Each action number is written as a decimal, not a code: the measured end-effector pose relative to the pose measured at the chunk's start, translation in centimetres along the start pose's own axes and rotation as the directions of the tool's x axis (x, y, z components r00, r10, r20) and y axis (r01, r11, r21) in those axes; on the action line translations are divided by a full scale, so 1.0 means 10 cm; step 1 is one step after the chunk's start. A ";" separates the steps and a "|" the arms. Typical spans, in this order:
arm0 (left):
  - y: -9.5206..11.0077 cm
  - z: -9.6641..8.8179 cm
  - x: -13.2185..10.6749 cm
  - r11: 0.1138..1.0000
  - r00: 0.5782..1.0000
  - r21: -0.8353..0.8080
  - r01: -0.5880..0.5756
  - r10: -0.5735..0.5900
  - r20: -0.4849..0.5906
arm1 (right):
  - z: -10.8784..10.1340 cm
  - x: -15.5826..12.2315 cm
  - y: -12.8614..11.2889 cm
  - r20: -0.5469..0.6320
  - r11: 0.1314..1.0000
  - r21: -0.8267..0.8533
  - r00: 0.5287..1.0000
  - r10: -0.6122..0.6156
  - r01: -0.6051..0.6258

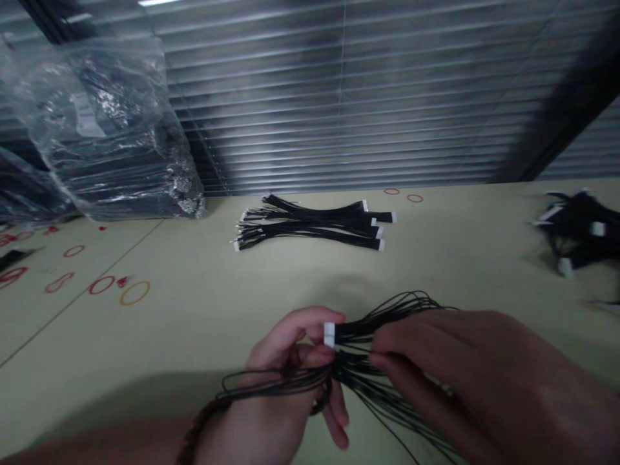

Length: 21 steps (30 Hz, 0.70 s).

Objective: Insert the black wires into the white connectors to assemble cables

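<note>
My left hand pinches the white connector of a bundle of thin black wires between thumb and fingers, low in the middle of the view. My right hand grips the same wire bundle just right of the connector, its fingers closed round the strands. Loose wire ends fan out over my left wrist and below both hands. A braided band sits on my left wrist.
A laid-out stack of black wire harnesses with white connectors lies further back on the beige table. Another heap of harnesses is at the right edge. Clear bags of dark stock stand back left. Red and yellow rubber bands lie at left.
</note>
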<state>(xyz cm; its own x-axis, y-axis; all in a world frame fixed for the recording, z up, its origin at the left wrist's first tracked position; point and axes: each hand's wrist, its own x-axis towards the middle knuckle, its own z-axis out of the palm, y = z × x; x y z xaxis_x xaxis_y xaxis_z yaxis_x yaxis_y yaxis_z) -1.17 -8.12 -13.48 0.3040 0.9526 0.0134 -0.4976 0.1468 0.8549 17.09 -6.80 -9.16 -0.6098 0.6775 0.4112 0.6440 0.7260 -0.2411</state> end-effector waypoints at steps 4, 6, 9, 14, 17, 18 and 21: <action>0.00 0.01 -0.01 0.999 0.999 0.010 0.051 -0.051 -0.011 | 0.01 0.03 -0.02 -0.031 1.000 0.022 1.000 -0.005 0.005; 0.02 0.02 0.00 0.997 0.997 0.030 0.077 -0.076 -0.030 | 0.00 0.05 -0.02 -0.036 1.000 -0.011 0.999 -0.030 0.030; 0.04 0.04 0.03 0.992 0.990 0.061 0.114 -0.107 -0.096 | -0.02 0.06 -0.03 -0.106 0.988 -0.135 0.990 -0.091 0.076; 0.06 0.05 0.05 0.986 0.981 0.105 0.132 -0.115 -0.157 | 0.10 -0.04 -0.10 -0.050 0.997 0.040 0.996 -0.069 0.071; 0.04 0.03 0.04 0.985 0.983 0.118 0.129 -0.111 -0.149 | 0.19 -0.06 -0.14 0.041 0.998 0.057 0.999 0.018 -0.021; 0.03 0.03 0.04 0.986 0.984 0.117 0.121 -0.104 -0.143 | 0.21 -0.05 -0.14 0.060 0.997 0.049 0.997 0.051 -0.054; 0.01 0.02 0.03 0.988 0.986 0.110 0.108 -0.092 -0.137 | 0.18 0.01 -0.15 0.099 0.985 0.113 0.988 0.121 -0.132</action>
<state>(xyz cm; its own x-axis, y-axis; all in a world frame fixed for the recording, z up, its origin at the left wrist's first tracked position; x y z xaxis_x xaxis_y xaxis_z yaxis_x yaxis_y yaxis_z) -0.95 -7.92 -13.26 0.2345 0.9625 -0.1368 -0.3692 0.2183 0.9034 15.24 -7.62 -10.38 -0.5701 0.7689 0.2895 0.6628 0.6386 -0.3910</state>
